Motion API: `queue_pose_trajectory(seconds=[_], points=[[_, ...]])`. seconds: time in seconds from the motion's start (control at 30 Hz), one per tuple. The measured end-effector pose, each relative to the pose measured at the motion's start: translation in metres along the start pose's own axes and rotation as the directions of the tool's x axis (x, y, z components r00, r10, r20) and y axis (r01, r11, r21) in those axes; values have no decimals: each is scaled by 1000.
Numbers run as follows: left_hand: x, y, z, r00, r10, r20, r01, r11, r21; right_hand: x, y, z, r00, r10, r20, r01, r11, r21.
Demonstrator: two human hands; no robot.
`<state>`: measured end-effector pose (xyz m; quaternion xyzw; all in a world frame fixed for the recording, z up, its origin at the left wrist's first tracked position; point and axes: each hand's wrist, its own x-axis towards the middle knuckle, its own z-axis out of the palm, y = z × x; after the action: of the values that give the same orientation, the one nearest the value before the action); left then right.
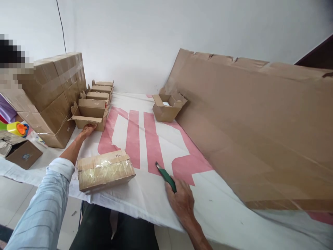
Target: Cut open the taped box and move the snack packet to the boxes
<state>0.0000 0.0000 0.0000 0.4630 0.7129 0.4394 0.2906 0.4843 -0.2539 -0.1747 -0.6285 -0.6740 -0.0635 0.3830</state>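
Note:
My right hand (181,199) is closed around the dark green handle of a utility knife (167,179), its tip pointing forward over the tablecloth. With my left arm stretched out, my left hand (88,130) grips the front of an open cardboard box (90,113) just below its front flap; part of the fingers is hidden. This box stands at the near end of a row of similar open boxes (100,94). A closed, taped carton (106,170) lies near the table's front edge, between my two arms.
Stacked taped cartons (56,100) stand left of the row. Another open box (166,109) with something white inside sits farther back. A large cardboard sheet (249,132) slants along the right. At left are a small carton (24,154) and a yellow toy (16,128). White cloth with pink shapes covers the table (208,208).

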Motion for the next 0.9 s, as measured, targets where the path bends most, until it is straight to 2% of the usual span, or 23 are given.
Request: queue_pose_trajectory(seconds=[0.13, 0.23, 0.27, 0.37, 0.47, 0.57, 0.7, 0.77, 0.83, 0.9], points=[[-31, 2, -34, 974, -30, 226, 37, 999, -26, 0, -2, -4, 995, 92, 42, -93, 995, 41], [-78, 0, -74, 955, 32, 295, -4, 995, -96, 0, -6, -7, 987, 151, 62, -155, 986, 67], [-98, -2, -87, 946, 88, 311, -45, 989, -144, 0, -7, -8, 983, 168, 70, -173, 982, 73], [-166, -9, -123, 946, 191, 261, -141, 970, -199, 1, -11, -12, 972, 218, 84, -225, 970, 91], [-226, -20, -145, 965, 182, 189, -149, 973, -176, 2, -14, -16, 953, 289, 94, -298, 949, 100], [-264, -31, -147, 972, 189, 141, -157, 964, -214, 4, -19, -20, 920, 379, 103, -390, 912, 130], [-280, -42, -134, 955, 264, 135, -226, 943, -244, 14, -47, -23, 869, 477, 130, -493, 817, 300], [-279, -44, -127, 959, 249, 138, -214, 950, -227, 23, -75, -22, 853, 479, 207, -516, 711, 478], [-276, -45, -123, 962, 232, 143, -200, 958, -208, 34, -108, -19, 850, 413, 326, -518, 547, 658], [-273, -45, -120, 960, 242, 142, -214, 959, -184, 43, -140, -14, 844, 343, 413, -530, 411, 742]])
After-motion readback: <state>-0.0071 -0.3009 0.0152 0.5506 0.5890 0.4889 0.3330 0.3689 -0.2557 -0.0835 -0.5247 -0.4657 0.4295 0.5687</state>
